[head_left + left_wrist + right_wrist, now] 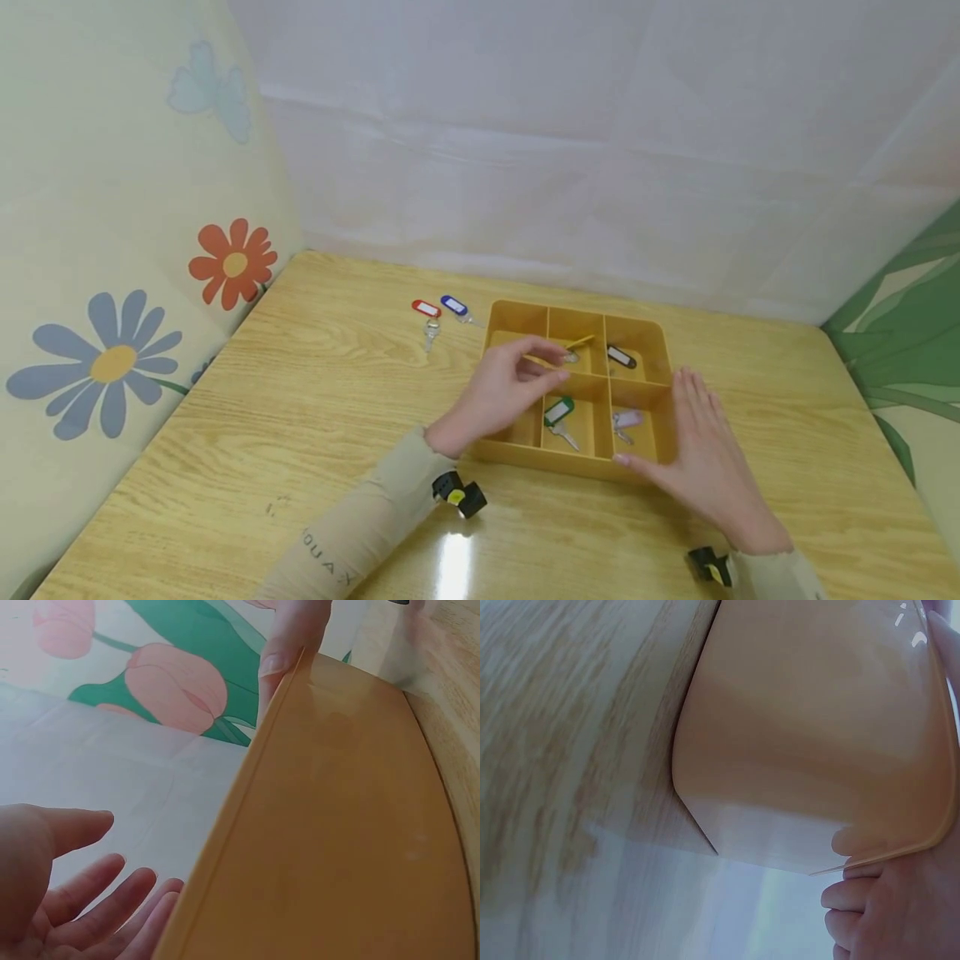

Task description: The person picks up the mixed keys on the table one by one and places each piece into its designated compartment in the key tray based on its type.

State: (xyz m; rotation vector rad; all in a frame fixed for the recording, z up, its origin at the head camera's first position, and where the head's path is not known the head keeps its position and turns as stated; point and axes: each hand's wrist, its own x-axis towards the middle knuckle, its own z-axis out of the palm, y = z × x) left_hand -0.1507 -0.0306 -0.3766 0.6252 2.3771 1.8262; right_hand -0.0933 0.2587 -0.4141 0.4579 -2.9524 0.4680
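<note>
A yellow divided box (551, 457) sits on the table, with keys on coloured tags in its compartments. My left hand (498, 387) hovers over it, thumb and fingers apart with nothing between them. Close by its fingertips, a key with a yellow tag (580, 342) lies tilted in the back middle compartment. My right hand (708, 467) rests against the box's right side, fingers straight, thumb at the front rim. Nearest to it is a key with a lilac tag (628, 419). A green-tagged key (559, 413) lies front middle; a black tag (621, 357) is back right.
On the table left of the box lie a key with a red tag (427, 308) and one with a blue tag (453, 305). A white cloth wall (450, 167) stands along the table's back edge. Flower-printed panels (112, 250) flank both sides.
</note>
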